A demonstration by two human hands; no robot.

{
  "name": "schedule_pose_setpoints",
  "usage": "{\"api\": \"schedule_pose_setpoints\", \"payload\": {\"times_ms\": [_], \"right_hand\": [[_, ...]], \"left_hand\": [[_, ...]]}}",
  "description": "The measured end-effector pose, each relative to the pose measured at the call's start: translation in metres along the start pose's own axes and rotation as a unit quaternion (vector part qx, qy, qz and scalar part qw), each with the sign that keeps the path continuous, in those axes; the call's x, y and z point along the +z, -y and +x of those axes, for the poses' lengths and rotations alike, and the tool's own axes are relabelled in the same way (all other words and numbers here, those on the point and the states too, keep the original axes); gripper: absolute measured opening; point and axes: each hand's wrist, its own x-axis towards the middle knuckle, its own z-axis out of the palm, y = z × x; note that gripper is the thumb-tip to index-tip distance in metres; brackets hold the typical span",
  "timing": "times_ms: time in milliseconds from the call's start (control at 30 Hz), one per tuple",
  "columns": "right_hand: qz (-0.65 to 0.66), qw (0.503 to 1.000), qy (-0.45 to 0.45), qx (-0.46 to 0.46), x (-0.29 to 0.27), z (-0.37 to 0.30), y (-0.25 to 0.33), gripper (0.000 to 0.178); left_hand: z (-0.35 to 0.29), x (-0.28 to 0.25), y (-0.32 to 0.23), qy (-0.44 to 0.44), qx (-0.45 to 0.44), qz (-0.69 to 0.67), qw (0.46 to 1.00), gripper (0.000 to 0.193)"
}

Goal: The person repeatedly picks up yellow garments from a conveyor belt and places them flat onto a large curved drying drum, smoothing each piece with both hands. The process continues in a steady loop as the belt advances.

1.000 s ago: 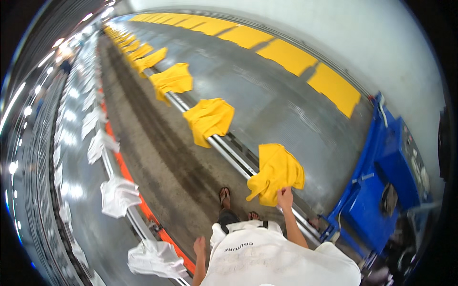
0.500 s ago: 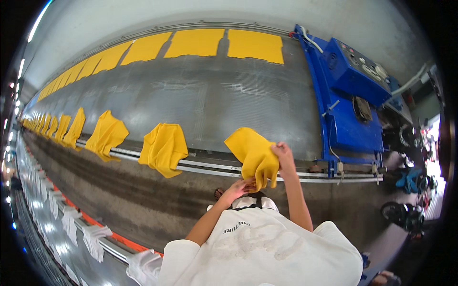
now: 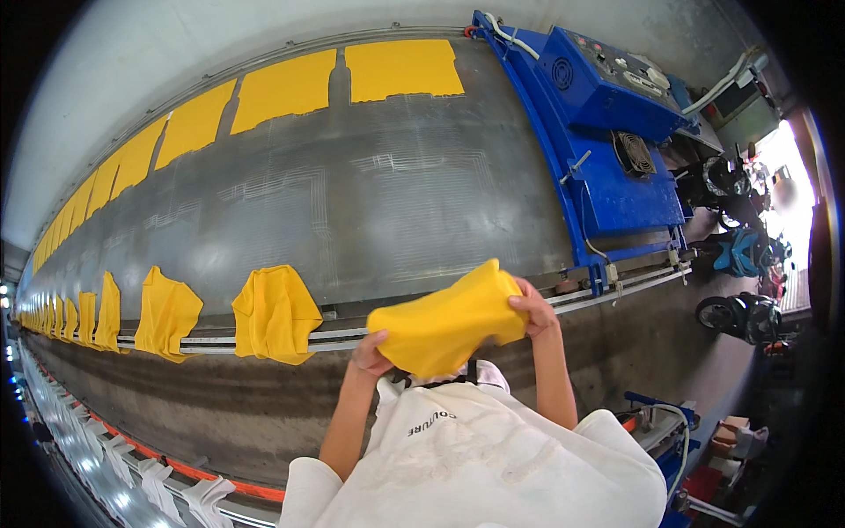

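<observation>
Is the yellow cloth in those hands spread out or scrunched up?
Partly spread: the yellow cloth stretches between left hand and right hand, its lower edge drooping. Cannot tell if doubled.

The yellow cloth [image 3: 440, 324] covers part of the metal rail [image 3: 341, 338] behind it. Your right hand [image 3: 535, 311] has fingers hidden behind the cloth (your left hand [image 3: 370, 354] does too). The lower edge cuts off your white shirt [image 3: 502, 449], and the farthest hanging cloths [image 3: 59, 317] are too small to count.
</observation>
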Motion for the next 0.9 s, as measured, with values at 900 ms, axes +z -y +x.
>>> {"api": "schedule_pose_setpoints", "payload": {"times_ms": [900], "right_hand": [[-0.069,0.888,-0.317,-0.326,-0.081,0.224,0.168,0.018]], "left_hand": [[0.190,0.064,-0.266,-0.325,0.383,0.378,0.778,0.040]]}}
